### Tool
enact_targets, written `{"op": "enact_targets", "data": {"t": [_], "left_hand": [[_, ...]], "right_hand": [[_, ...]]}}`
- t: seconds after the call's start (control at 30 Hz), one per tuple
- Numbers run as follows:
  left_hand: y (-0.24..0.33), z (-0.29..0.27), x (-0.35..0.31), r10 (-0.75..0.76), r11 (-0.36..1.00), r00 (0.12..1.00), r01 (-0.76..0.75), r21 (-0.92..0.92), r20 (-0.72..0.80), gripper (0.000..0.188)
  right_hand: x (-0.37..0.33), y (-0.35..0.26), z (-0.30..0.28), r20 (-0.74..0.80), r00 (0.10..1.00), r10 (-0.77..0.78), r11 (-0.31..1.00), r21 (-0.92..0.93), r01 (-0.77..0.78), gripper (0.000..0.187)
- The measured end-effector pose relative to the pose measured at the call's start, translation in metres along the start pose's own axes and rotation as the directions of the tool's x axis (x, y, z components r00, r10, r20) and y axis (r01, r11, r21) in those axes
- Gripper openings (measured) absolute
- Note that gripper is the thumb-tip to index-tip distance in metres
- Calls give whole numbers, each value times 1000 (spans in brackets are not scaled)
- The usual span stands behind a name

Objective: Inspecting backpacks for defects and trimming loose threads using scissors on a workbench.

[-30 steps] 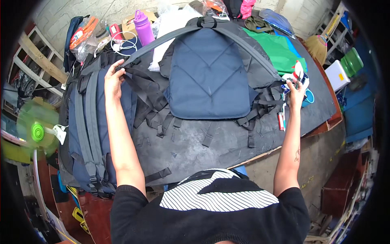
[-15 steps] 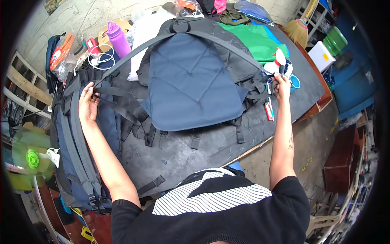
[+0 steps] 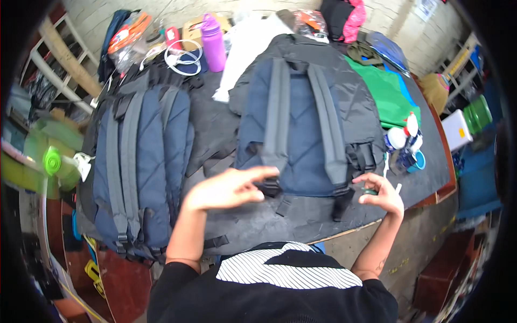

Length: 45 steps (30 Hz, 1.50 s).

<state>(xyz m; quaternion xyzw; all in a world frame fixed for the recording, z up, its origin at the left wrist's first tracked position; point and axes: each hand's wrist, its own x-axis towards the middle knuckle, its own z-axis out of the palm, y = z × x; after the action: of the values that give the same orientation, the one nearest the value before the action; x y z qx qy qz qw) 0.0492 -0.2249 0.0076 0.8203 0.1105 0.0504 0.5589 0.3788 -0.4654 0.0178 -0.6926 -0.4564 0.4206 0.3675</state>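
A navy backpack point(image 3: 304, 145) lies back panel up on the dark table, its two grey shoulder straps point(image 3: 277, 110) laid down along the panel. Close to the lower end of its left strap is my left hand point(image 3: 229, 188), index finger and thumb apart. A black buckle point(image 3: 269, 187) shows beside those fingertips; I see no grip on it. My right hand point(image 3: 383, 196) hovers just right of the backpack's lower right corner, thumb and fingers spread, apart from the black webbing point(image 3: 340, 202) there. A second navy backpack point(image 3: 142, 167) with grey straps lies to the left.
Behind stand a purple bottle point(image 3: 214, 46) and a coiled white cable point(image 3: 183, 59). Green fabric point(image 3: 385, 91) lies at the back right, near a spray bottle point(image 3: 412, 126) and a blue cup point(image 3: 417, 160). A blurred green fan point(image 3: 52, 160) is at the left.
Both hands have come inward and let go of the strap ends they held stretched out sideways. The shoulder straps now lie flat down the back panel. The view has shifted too.
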Motion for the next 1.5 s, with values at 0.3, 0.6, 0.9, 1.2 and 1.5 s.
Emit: {"op": "enact_targets", "data": {"t": [0.3, 0.6, 0.9, 1.2, 1.5], "left_hand": [[-142, -56, 56, -340, 934, 608, 305, -185, -717, 27], [-155, -27, 76, -448, 795, 711, 40, -605, -542, 17], [-139, -17, 47, -432, 761, 719, -33, -648, -544, 25], [-136, -11, 47, -419, 687, 711, -159, -709, -565, 46], [-137, -10, 48, -434, 685, 705, -146, -713, -561, 46]], "right_hand": [[56, 24, 56, -397, 918, 0, 983, 171, 74, 32], [137, -27, 158, -274, 872, -405, 907, -244, 344, 27], [187, -40, 204, -297, 855, -425, 829, -507, 236, 24], [197, -36, 210, -362, 853, -376, 875, -440, 200, 21], [199, -37, 206, -374, 854, -363, 896, -390, 210, 18]]}}
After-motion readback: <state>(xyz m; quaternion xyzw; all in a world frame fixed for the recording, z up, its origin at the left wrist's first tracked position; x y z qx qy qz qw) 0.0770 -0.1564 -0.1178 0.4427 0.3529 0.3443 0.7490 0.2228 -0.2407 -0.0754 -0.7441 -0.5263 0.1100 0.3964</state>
